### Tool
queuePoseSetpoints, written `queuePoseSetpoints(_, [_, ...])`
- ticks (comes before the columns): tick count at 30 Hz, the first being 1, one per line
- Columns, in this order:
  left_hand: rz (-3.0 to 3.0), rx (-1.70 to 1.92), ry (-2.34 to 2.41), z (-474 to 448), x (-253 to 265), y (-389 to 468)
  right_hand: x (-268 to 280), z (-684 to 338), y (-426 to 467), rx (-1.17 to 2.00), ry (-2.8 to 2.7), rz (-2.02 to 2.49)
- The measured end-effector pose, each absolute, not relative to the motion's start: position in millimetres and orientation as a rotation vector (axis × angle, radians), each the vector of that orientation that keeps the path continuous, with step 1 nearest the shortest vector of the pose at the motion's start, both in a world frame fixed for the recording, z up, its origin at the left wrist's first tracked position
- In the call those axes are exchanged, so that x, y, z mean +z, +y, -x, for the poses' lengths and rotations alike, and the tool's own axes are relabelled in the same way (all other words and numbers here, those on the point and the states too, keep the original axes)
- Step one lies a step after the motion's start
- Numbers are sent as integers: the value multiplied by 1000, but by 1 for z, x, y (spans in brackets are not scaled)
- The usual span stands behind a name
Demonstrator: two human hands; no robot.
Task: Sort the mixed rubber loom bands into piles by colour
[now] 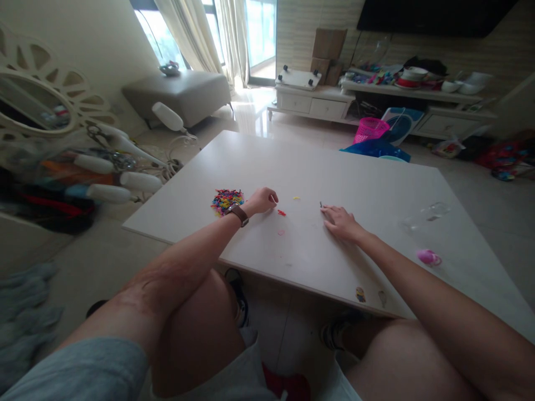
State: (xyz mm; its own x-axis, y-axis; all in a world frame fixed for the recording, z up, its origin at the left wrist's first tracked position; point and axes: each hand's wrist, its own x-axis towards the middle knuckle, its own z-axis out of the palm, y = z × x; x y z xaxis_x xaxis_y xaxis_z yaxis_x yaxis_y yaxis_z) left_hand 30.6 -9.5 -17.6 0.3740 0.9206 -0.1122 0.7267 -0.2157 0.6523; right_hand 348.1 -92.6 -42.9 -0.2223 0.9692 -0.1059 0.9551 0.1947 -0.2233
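A heap of tiny multicoloured pieces lies on the white table; their exact kind is too small to tell. Just right of the heap is my left hand, its fingers curled in, with a watch on the wrist. Whatever those fingers hold, if anything, I cannot make out. Small red pieces rest close by, with a few yellow pieces farther off and a faint pink piece nearer me. My right hand lies on the tabletop, fingers stretched out, fingertips at a small dark piece.
To the right on the table are a clear bottle lying down and a pink-purple object. Stickers mark the near edge. A lamp with white shades stands beyond the left edge. A pink basket is behind the table.
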Motion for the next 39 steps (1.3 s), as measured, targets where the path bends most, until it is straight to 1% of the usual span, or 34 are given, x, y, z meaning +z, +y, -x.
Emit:
queuePoseSetpoints(15, [-1831, 453, 1302, -36, -15, -15, -42, -348, -93, 366, -2395, 1940])
queuePoseSetpoints(21, [-1878, 497, 1250, -33, -11, -11, -46, -350, -91, 353, -2406, 1912])
queuePoseSetpoints(28, [-1956, 217, 904, -39, -3, -29, -44, -348, -92, 348, -2399, 1914])
queuePoseSetpoints(32, [-2083, 129, 845, -47, 0, -44, -44, -348, -92, 353, -2399, 1921])
queuePoseSetpoints(39, [-2228, 91, 831, -50, 2, -49, -45, -349, -92, 358, -2390, 1916])
